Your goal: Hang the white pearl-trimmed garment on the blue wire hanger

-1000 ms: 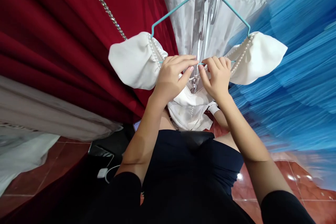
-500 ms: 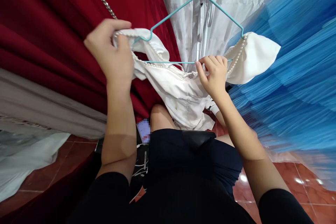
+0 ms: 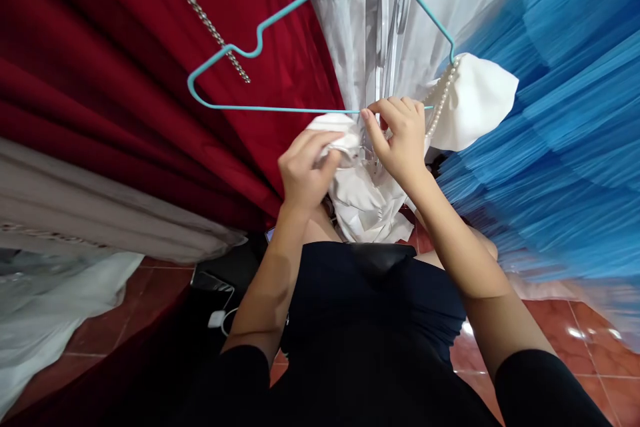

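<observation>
A light-blue clothes hanger (image 3: 280,109) spans the upper middle, its left shoulder bare. My right hand (image 3: 397,137) pinches the hanger's bottom bar. On the hanger's right shoulder hangs a white garment (image 3: 483,103) with pearl-like beads along its edge; the rest of it droops below the bar between my knees. My left hand (image 3: 307,167) is closed on a bunched part of the garment, just below the bar and left of my right hand. Blur hides some of its fingertips.
Dark red cloth (image 3: 260,167) hangs at the left, with a glittering beaded chain (image 3: 200,10) in front of it. Blue tulle (image 3: 565,147) fills the right side. White cloth (image 3: 335,13) hangs behind. A white charger (image 3: 217,319) and cable lie at lower left.
My left hand has drawn the garment's left side off the hanger, moving right and down with it. My right hand stays on the bottom bar. The hanger has shifted slightly up and left.
</observation>
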Demonstrator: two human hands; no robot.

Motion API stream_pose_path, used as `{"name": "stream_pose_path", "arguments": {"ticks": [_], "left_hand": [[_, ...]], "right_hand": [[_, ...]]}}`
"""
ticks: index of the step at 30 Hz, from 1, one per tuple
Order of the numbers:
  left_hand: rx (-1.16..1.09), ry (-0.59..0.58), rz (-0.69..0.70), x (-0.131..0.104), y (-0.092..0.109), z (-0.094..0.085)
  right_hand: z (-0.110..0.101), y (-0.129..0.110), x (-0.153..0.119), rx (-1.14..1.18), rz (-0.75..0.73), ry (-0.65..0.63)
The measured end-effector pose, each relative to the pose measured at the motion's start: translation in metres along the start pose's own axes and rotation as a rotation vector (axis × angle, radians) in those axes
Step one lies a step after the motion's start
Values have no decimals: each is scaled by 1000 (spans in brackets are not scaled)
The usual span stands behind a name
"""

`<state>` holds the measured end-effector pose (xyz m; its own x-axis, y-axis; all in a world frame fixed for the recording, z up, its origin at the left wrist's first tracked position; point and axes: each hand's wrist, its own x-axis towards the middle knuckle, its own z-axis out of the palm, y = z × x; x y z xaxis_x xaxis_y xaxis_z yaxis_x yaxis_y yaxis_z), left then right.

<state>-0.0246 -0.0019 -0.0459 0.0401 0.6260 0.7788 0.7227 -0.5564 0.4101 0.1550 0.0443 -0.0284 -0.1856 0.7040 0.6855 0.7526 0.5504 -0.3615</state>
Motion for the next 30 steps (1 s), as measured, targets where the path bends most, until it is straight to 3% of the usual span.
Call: {"name": "stream_pose_path", "arguments": {"ticks": [2,4,8,11,13,17,23,30], "left_hand": [[21,-42,42,15,24,5],[49,-110,-14,32,36,7],[38,-293,-65,44,31,17],[96,-232,-29,35,23,25],[132,-193,-5,30,21,28],[159,-171,10,29,21,34],[187,-130,25,31,13,40],[119,-224,36,38,8,30]], "right_hand": [[-3,0,-1,-17,7,-1],[-7,0,-3,-36,13,-4],[-19,7,-11,-60,-11,-31],[-30,17,-16,-26,-132,-83],[-38,27,-15,-34,-177,10],[-53,58,-2,-156,-77,420],[-72,112,35,-62,-140,508],[-95,139,53,39,-64,708]]}}
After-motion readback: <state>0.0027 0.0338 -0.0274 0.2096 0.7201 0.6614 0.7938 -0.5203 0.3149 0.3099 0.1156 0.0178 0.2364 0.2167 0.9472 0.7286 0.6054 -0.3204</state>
